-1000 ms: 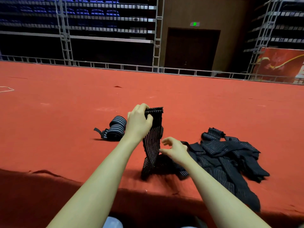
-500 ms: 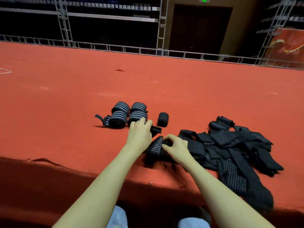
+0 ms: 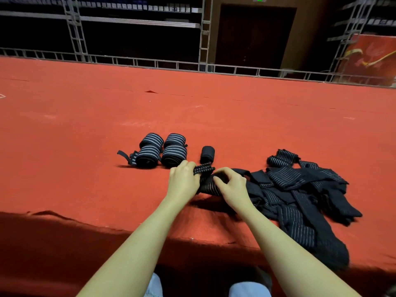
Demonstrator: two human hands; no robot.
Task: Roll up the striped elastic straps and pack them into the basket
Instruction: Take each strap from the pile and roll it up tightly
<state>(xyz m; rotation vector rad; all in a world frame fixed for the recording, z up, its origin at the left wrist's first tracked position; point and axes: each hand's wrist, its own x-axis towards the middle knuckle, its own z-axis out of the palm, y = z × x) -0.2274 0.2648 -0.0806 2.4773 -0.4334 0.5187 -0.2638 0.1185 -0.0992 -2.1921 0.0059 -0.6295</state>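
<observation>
Early going on this one, by the look of it. Four striped rolls (image 3: 161,150) already done and parked in a tight two-by-two block at about 11 o'clock from the hands, one of them trailing a loose tail (image 3: 123,155) out toward 9 o'clock. A fifth, smaller plain dark roll (image 3: 207,154) standing alone just at 12 o'clock, close beyond the fingers.

Right now, mid-roll on the next strap (image 3: 206,179). Left hand (image 3: 183,180) curled over the left end of the bundle, clenched round it, with a free striped end poking out past the fingertips toward 1 o'clock. Right hand (image 3: 232,185) grasping the same bundle from the other side, fingers hooked over the top, thumb side hidden. Bundle sitting low on the red desk (image 3: 85,168), pinned between both hands, only partly wound as far as can be judged.

Plenty left. Big tangled heap of loose straps (image 3: 300,198) sprawling from 2 o'clock round to 5 o'clock of the hands, touching the right wrist side and running almost to the near edge of the desk. Exact count impossible to make out in that knot; several at least.

No basket anywhere in view, so packing looks not yet started: rolls simply staged on the cloth. Likely order from here: finish this wind, set it by the others, keep feeding from the heap, then pack
</observation>
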